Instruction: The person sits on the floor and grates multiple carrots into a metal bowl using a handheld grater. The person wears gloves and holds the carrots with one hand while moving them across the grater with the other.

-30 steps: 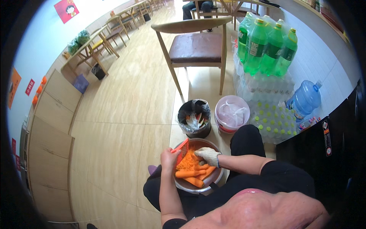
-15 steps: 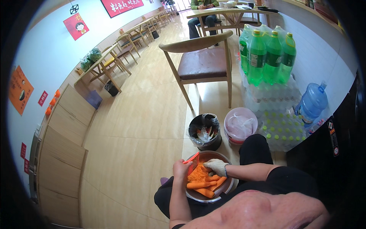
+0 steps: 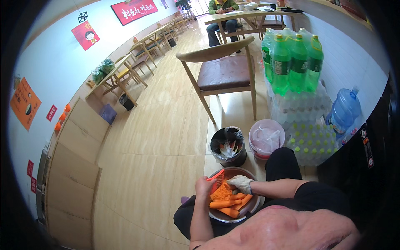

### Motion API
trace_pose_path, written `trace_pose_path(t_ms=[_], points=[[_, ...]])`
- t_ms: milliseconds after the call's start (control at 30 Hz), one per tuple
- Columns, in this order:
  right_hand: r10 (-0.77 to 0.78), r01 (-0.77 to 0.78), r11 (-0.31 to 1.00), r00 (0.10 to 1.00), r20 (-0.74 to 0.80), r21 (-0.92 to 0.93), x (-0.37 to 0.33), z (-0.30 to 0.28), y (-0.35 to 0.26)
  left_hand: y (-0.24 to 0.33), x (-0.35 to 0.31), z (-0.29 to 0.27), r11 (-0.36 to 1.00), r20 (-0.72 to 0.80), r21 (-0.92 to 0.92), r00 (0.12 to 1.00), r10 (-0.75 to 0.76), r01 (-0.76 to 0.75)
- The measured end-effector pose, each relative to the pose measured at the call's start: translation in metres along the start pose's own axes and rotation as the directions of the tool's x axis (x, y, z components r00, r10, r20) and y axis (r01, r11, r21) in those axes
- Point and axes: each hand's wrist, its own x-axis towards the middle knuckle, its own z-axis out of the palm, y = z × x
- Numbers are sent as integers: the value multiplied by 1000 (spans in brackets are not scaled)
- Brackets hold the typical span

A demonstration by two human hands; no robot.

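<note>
My left hand [image 3: 203, 186], bare, is closed round the handle of a red grater [image 3: 218, 181] that slants down into a metal bowl [image 3: 255, 203] at my lap. Against the grater's right side is my right hand [image 3: 241, 183], in a white knitted glove. Its fingers are closed on a carrot, of which only a bit of orange shows at the fingertips. Shredded carrot [image 3: 222, 193] is heaped beneath the grater. Several whole peeled carrots [image 3: 227, 204] lie in the near part of the bowl.
Beyond the bowl stand a lined black bin [image 3: 233, 157] with scraps and a pink bucket [image 3: 266, 139] holding a plastic bag. A wooden chair [image 3: 223, 75] is farther off. Packs of green bottles [image 3: 298, 62] and a blue water jug [image 3: 343, 109] line the right. A person [image 3: 223, 8] sits at a far table.
The view has shifted slightly, so the scene sits a little lower and to the right. Both hands keep their holds over the bowl, the gloved hand still against the grater.
</note>
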Motion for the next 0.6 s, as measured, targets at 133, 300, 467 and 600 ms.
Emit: trace_pose_path(t_ms=[133,300,467,600], points=[[4,-4,999,1000,4,-34,-2,1,-1,2,0,0,1000,8,27,1000,-10,10],[-14,14,999,1000,5,-48,-7,3,-3,9,-3,-3,999,30,32,999,-32,31],[-9,11,995,1000,21,-104,-11,3,-7,5,0,-1,997,57,73,998,8,-12],[5,-3,996,1000,25,-85,-13,4,-8,-6,8,8,997,41,79,999,21,-24]])
